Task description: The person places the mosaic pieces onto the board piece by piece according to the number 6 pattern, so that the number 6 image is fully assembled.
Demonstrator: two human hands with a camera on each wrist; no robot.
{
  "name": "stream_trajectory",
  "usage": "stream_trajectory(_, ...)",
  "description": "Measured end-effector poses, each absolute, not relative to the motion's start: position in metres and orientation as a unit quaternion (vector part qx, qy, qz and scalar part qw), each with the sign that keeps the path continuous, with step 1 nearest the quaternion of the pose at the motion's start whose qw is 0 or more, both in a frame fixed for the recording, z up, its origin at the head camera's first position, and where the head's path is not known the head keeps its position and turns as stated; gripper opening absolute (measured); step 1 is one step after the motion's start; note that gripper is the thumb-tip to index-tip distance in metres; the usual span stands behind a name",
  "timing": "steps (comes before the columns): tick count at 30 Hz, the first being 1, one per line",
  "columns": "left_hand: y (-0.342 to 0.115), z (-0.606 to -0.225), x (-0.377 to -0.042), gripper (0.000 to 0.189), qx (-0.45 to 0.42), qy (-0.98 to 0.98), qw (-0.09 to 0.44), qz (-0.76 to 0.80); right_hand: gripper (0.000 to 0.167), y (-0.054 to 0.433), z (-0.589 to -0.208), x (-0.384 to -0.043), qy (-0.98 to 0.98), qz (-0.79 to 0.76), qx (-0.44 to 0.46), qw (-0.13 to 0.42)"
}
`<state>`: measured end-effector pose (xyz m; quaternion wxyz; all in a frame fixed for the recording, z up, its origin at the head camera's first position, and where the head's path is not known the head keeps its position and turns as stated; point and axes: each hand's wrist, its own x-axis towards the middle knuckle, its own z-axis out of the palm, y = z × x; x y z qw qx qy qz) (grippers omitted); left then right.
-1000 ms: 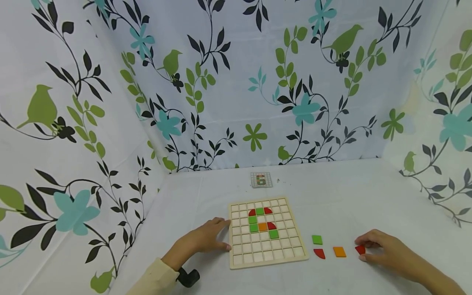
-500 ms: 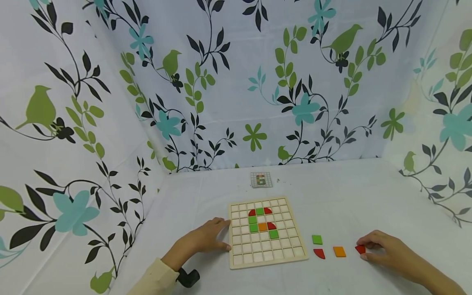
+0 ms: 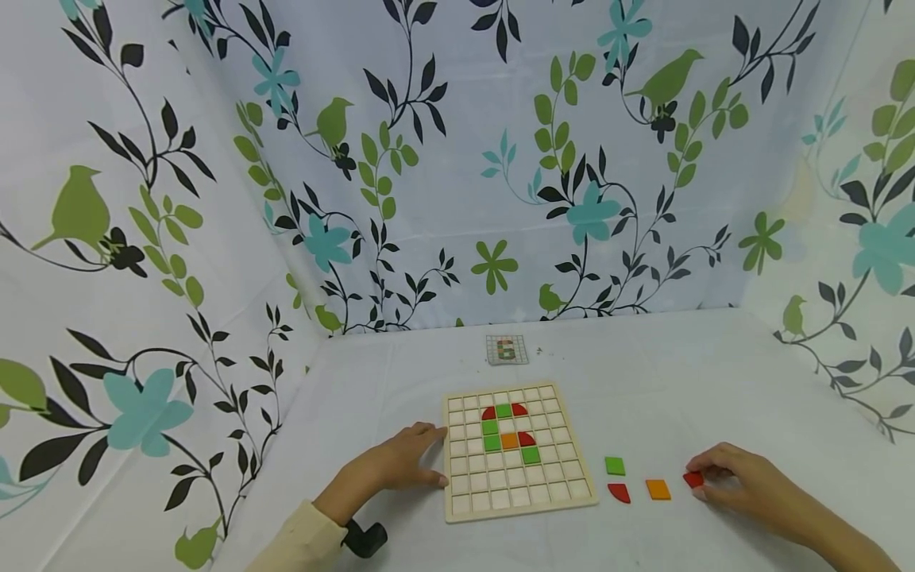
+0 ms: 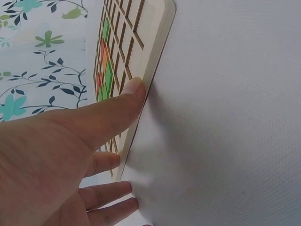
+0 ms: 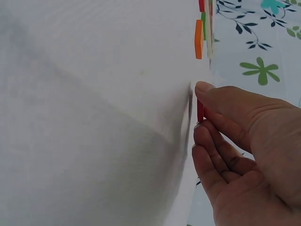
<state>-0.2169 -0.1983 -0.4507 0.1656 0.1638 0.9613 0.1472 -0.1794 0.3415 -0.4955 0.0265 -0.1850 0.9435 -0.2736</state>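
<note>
My right hand [image 3: 732, 477] pinches a red quarter-round tile [image 5: 200, 110] between thumb and fingers, just above the white cloth. To the left of that hand lie an orange square tile [image 3: 658, 488], a red quarter-round tile [image 3: 619, 492] and a green square tile [image 3: 615, 465]. A wooden grid board [image 3: 472, 504] sits in the middle, with several green, red and orange tiles set in its upper cells. At the board's left edge is my left hand [image 3: 403, 459]. Its thumb [image 4: 134, 89] rests on the rim, and the fingers extend along the side.
Behind the board lies a small card [image 3: 506, 349] with a coloured pattern on a grid. White cloth [image 3: 643, 381] covers the table, and a patterned curtain [image 3: 443, 183] hangs at the back and sides. A black strap piece [image 3: 366, 540] shows at the left wrist.
The red tile in my right hand has shifted slightly left and up, and its angle has turned a little. My left hand and the board have stayed in place.
</note>
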Motion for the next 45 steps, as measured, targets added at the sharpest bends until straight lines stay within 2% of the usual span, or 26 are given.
stream_trajectory(11, -0.199, -0.450, -0.217, 0.087, 0.161, 0.961, 0.169, 0.150, 0.026, 0.303, -0.478, -0.195, 0.939, -0.270, -0.215, 0.001)
stream_trajectory(23, -0.198, -0.449, -0.216, 0.087, 0.159, 0.963, 0.166, 0.142, 0.023, 0.242, -0.462, -0.205, 0.921, -0.301, -0.246, 0.001)
stream_trajectory(38, -0.197, -0.448, -0.216, 0.087, 0.160, 0.961, 0.170, 0.146, 0.022, 0.169, -0.467, -0.206, 0.911, -0.301, -0.277, 0.050)
stream_trajectory(45, -0.196, -0.447, -0.216, 0.088, 0.155, 0.962, 0.171, 0.145, 0.020, 0.150, -0.472, -0.202, 0.892, -0.312, -0.325, 0.030)
